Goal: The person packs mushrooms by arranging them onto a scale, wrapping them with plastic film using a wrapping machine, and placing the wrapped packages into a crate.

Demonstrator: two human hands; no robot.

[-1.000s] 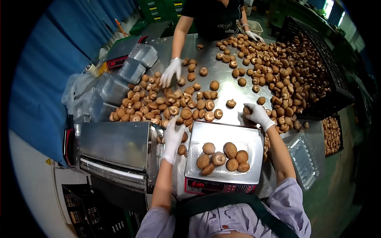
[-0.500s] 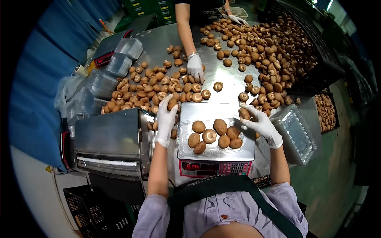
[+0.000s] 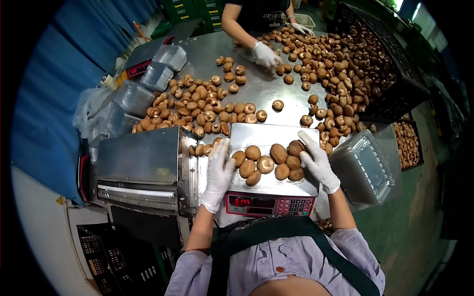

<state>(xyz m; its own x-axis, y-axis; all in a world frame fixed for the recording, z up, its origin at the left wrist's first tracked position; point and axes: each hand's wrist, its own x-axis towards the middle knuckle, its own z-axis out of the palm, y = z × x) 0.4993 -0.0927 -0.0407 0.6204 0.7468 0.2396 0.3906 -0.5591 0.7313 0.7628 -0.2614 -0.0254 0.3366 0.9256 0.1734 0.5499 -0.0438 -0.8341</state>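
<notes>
A clear plastic tray (image 3: 269,186) of brown mushrooms (image 3: 265,164) rests on the metal pan of a digital scale (image 3: 271,204), whose red display looks like 0.145. At the tray's left side my gloved left hand (image 3: 217,172) has its fingers stretched out, thumb beside a mushroom (image 3: 238,158) at the edge of the group. Across from it, my gloved right hand (image 3: 320,166) is open, its finger and thumb apart next to a mushroom (image 3: 296,147) at the upper right. Whether either hand still touches its mushroom is hard to see.
Loose mushrooms (image 3: 197,101) lie behind the scale, and a larger heap (image 3: 340,74) spills from a black crate (image 3: 410,89). Stacked clear trays (image 3: 365,167) stand right; a metal machine (image 3: 138,158) is left. A co-worker's gloved hand (image 3: 267,55) is over the table.
My left hand has come from the pile to the tray, and its mushroom now lies there. The right hand's mushroom has joined the group too. The co-worker's hand has swung toward the large heap.
</notes>
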